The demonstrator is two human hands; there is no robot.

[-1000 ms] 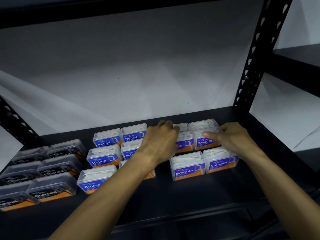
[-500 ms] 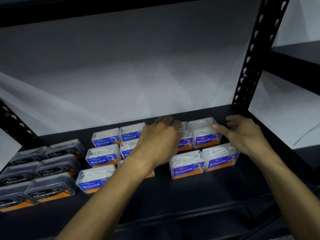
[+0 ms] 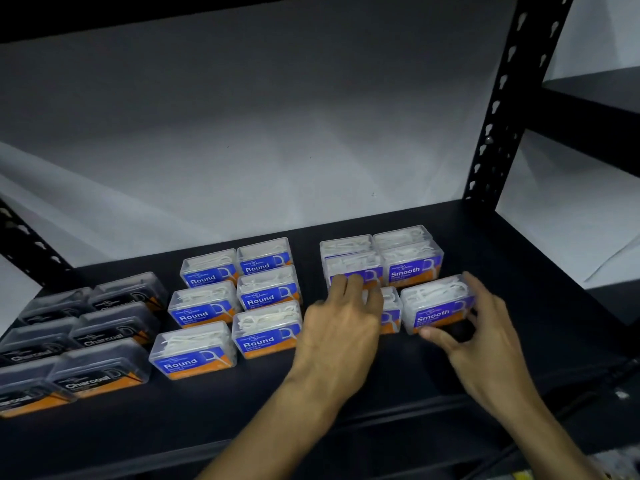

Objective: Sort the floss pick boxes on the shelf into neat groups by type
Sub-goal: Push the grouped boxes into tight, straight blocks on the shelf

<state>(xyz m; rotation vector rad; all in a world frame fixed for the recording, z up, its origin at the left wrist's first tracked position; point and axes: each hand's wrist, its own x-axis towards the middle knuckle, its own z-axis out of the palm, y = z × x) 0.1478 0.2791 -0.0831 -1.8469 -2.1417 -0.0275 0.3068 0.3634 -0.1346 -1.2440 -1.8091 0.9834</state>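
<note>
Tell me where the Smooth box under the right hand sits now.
In the head view the Smooth box sits front right in its group, held by the right hand, beside the box under the left hand.

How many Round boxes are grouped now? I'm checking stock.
6, in two columns mid-shelf: left column back, middle, front; right column back, middle, front. None look hidden.

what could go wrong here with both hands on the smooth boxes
1. The right hand wraps the front right Smooth box, which sits slightly askew; a hard push could knock the back Smooth boxes out of line.
2. The left hand hides the front left Smooth box, so it may end up crooked or nudge the nearby Round boxes.
</note>
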